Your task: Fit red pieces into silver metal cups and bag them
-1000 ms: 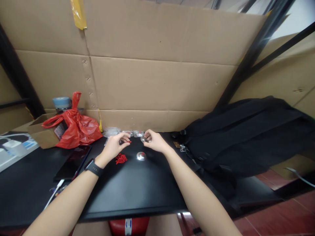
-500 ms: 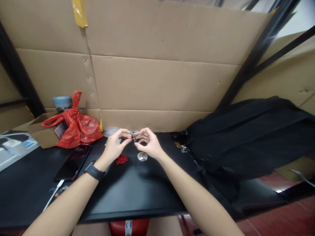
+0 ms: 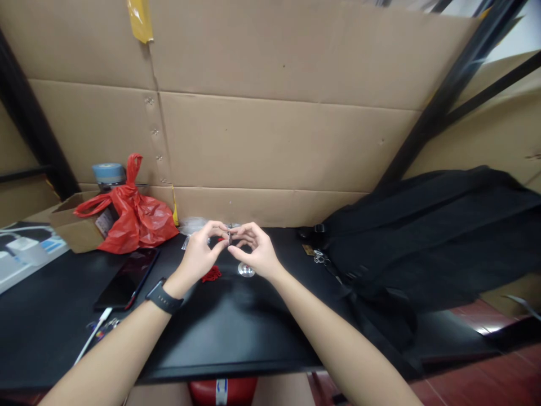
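My left hand (image 3: 202,251) and my right hand (image 3: 261,255) meet above the black desk, fingertips pinched on a small, thin shiny metal piece (image 3: 229,237) seen edge-on. It looks like a disc, but the fingers hide most of it. A bit of red shows beside the left fingertips. Below the right hand lies a round, shiny metal disc (image 3: 245,270) with a raised middle, partly covered by that hand. Under the left hand a small heap of red cord (image 3: 212,274) rests on the desk.
Clear plastic (image 3: 192,225) lies behind my left hand. Leftward are a phone (image 3: 127,279), a white cable (image 3: 93,334), a red plastic bag (image 3: 137,220), a cardboard box (image 3: 76,225) and a power strip (image 3: 29,256). A black backpack (image 3: 435,242) and keys (image 3: 320,257) are right. Cardboard (image 3: 270,141) stands behind.
Both hands keep their pinch, with fingertips drawn slightly closer together around the metal piece. The right hand now covers more of the disc on the desk. The whole view shifts slightly.
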Demonstrator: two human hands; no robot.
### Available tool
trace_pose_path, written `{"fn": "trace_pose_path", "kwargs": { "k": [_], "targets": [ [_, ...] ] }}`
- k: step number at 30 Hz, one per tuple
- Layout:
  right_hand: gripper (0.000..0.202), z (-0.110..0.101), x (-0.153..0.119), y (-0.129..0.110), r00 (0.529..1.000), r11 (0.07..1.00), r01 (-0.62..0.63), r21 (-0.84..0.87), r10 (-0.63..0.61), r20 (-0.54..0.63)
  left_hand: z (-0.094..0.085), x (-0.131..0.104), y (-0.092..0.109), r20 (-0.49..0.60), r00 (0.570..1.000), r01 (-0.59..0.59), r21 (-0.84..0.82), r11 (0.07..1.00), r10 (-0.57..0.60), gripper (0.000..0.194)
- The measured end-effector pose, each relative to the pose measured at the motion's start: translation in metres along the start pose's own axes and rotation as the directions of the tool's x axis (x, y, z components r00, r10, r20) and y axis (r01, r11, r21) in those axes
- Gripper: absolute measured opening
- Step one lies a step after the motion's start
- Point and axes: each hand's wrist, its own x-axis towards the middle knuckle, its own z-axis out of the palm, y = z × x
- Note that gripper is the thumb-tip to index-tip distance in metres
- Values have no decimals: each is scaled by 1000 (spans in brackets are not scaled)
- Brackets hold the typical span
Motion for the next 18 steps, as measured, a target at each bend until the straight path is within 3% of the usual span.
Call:
{"fn": "trace_pose_path", "kwargs": {
  "k": [5,9,12,18],
  "targets": [
    [38,3,0,2,999,999,-36,-38,35,-22,-1,0,1,1,1000,-21,158,987,21,23],
    [30,4,1,4,995,994,-104,20,104,5,0,-2,0,-58,997,-44,148,988,53,26],
    [27,3,2,7,991,991,-129,-31,130,41,1,-4,3,-97,994,-36,179,983,54,31],
    [23,-1,3,7,991,983,15,-182,10,134,4,-5,6,-99,993,-42,231,972,67,28]
  ]
}}
